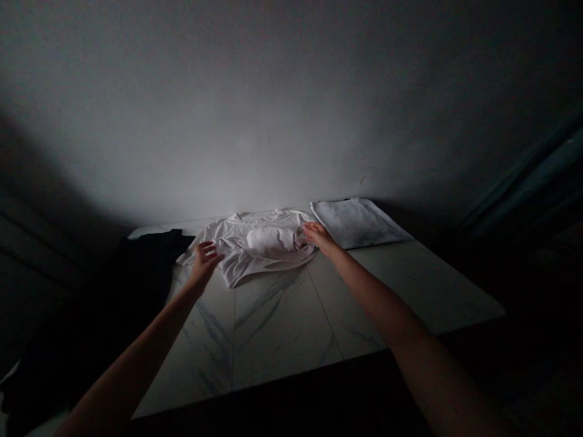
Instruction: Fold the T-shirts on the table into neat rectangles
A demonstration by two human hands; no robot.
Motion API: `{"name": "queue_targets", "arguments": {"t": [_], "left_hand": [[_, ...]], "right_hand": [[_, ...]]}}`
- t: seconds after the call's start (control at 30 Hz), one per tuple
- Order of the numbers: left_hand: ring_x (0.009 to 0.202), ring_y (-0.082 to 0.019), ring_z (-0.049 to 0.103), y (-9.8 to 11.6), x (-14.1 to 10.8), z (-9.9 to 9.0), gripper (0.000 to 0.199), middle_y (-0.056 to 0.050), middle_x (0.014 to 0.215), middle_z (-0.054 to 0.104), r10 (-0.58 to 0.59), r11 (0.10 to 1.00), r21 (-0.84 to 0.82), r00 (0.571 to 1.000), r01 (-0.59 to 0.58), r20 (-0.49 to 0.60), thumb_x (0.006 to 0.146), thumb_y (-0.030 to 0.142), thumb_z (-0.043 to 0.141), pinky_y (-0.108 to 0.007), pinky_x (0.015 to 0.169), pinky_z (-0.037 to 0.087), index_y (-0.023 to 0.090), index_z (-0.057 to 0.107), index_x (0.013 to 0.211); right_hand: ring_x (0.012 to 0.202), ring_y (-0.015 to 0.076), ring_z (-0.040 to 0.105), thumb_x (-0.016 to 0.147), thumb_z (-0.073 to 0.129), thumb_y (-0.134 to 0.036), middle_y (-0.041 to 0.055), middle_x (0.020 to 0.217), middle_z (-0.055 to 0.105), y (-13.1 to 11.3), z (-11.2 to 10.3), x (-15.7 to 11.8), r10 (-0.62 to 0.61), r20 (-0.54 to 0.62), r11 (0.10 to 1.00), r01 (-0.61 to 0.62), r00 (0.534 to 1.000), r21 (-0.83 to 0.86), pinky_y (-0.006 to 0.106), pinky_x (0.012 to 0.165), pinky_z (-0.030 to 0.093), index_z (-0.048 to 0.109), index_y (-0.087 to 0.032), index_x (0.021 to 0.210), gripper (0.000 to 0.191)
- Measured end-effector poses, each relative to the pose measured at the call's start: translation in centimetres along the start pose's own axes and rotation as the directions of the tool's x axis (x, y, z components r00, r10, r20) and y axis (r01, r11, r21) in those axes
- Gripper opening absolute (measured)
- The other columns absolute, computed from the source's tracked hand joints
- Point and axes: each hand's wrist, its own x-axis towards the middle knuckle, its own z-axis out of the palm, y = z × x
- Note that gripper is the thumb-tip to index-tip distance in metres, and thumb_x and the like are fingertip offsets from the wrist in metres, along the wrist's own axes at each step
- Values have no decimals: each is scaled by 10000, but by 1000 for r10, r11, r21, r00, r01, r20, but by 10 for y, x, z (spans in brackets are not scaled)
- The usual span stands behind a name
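A white shirt-like garment (232, 233) lies spread and rumpled on the marble-patterned surface (277, 331), near the wall. On its middle rests a bunched white cloth part (272, 239); whether it is a separate piece I cannot tell. My left hand (206, 260) is at the garment's left side, fingers apart and curved, holding nothing. At the right side of the bunched part, my right hand (317, 235) has its fingers extended over the garment's edge, with nothing seen gripped. Whether either hand touches the fabric is unclear.
Folded pale cloth (357, 222) lies to the right, against the wall (255, 109). A dark cloth (136, 273) covers the left end of the surface. The front edge of the surface runs across below, with darkness beyond it.
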Motion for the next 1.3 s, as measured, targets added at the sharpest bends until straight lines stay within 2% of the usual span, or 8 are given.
{"name": "queue_targets", "arguments": {"t": [0.1,0.2,0.4,0.7,0.83,1.0,1.17,1.3], "left_hand": [[1083,-263,606,-15,-23,9,349,-84,1157,609,327,858,288,885,-425,331,788,399,677,-482,953,506,232,581,1078],[1138,-307,558,-23,-38,17,347,-120,1205,586,399,590,478,749,-651,528,831,371,656,-512,965,479,220,600,1139],[1117,-309,534,-31,-39,20,348,-144,1249,551,230,286,688,745,-666,626,842,224,589,-449,857,512,224,620,1189],[902,-246,608,-33,-22,12,305,-113,975,651,261,396,662,770,-636,583,911,126,366,-368,785,512,205,649,993],[803,-222,617,-7,-15,-4,274,-86,907,657,390,495,629,800,-599,455,956,227,341,-332,735,504,214,614,928],[904,-232,654,22,-21,-55,268,-75,954,693,495,482,520,709,-705,502,938,304,407,-355,844,511,257,667,895],[848,-233,690,-2,-39,-99,240,-42,875,738,309,474,485,654,-735,690,878,343,494,-360,781,524,309,720,805],[829,-232,700,-25,-56,-98,203,-49,873,740,188,537,520,696,-664,693,853,367,530,-348,763,537,284,707,800]], "right_hand": [[778,184,678,765,694,-279,21,795,724,21,-6,-15,-102,-20,954,92,995,-285,307,755,551,655,-214,787,79],[719,166,656,754,624,-126,22,794,716,35,-20,-27,-179,59,824,182,982,-536,299,753,544,685,-207,777,104],[955,174,648,695,478,88,54,1013,687,34,-48,-39,-222,330,546,397,918,-738,273,864,503,747,-195,960,471],[961,210,596,903,563,-109,69,1015,663,31,-41,-44,-248,362,352,431,899,-831,312,853,485,732,-233,923,211],[956,222,591,920,530,-143,72,971,668,27,-38,-41,-309,331,443,443,891,-780,344,892,480,681,-232,888,178],[1009,255,604,970,438,-237,100,992,671,6,-39,-70,-451,187,606,454,873,-653,391,943,466,649,-241,971,211],[884,210,638,944,539,-348,41,885,693,-8,-44,-114,-277,513,704,535,813,-467,355,882,480,678,-255,902,173],[814,184,635,885,597,-310,32,854,675,-1,-42,-125,-151,364,777,338,919,-531,309,785,497,661,-232,872,102]]}}
